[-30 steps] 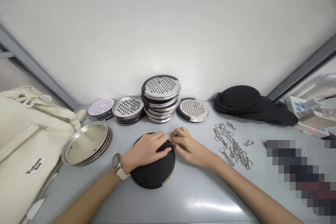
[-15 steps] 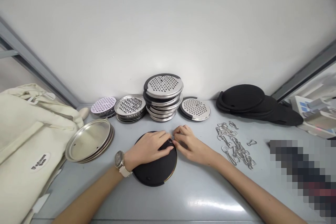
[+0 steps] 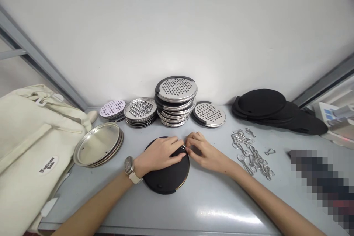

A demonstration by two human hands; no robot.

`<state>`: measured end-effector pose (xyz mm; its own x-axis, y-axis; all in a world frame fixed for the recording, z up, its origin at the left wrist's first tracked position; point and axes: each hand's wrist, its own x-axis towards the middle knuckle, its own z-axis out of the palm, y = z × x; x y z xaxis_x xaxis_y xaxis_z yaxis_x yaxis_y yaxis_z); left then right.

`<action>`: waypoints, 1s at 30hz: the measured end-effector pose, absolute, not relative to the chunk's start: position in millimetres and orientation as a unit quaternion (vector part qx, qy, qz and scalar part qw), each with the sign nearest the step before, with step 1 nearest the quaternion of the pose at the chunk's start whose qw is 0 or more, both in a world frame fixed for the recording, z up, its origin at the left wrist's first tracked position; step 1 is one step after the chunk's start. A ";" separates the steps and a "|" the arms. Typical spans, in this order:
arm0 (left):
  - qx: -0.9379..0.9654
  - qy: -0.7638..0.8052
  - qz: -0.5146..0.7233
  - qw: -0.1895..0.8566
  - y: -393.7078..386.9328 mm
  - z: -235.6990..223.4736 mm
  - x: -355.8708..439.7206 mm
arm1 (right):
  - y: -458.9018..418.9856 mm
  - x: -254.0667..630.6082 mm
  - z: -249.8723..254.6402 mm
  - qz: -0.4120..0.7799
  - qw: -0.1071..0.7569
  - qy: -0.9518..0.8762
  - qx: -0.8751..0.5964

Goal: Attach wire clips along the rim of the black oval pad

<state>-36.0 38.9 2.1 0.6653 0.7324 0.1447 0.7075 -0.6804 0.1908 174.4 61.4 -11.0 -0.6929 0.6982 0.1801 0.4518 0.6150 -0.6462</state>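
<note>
A flat black round disc (image 3: 169,177) lies on the grey table in front of me, with a thin shiny golden edge along its lower right side. Across its upper part rests my left hand (image 3: 162,155), thumb and fingers closing toward the disc's upper right rim. A small metal ring (image 3: 183,148) shows at that rim, between the fingertips of both hands. My right hand (image 3: 203,152) pinches at this ring from the right, its fingers curled. What else the fingertips cover is hidden.
Behind the hands stand a tall stack of round graters (image 3: 177,88), a shorter grater stack (image 3: 141,110), a purple perforated disc (image 3: 112,108) and a single grater (image 3: 210,113). Metal discs (image 3: 96,143) and a cream bag (image 3: 24,147) lie left; metal clips (image 3: 253,155) and black discs (image 3: 261,103) right.
The whole view has shifted slightly. Both hands stay at the disc's upper right rim, and the ring now looks turned more edge-on between the fingertips.
</note>
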 end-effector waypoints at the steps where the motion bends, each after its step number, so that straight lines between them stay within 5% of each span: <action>1: 0.911 0.395 0.104 0.058 38.9 2.1 -36.1 | 61.4 174.5 -11.3 0.292 0.214 -0.872 -0.329; 30: 0.906 0.398 0.114 0.086 38.2 3.3 -35.2 | 59.4 171.5 -6.9 0.249 0.182 -0.896 -0.321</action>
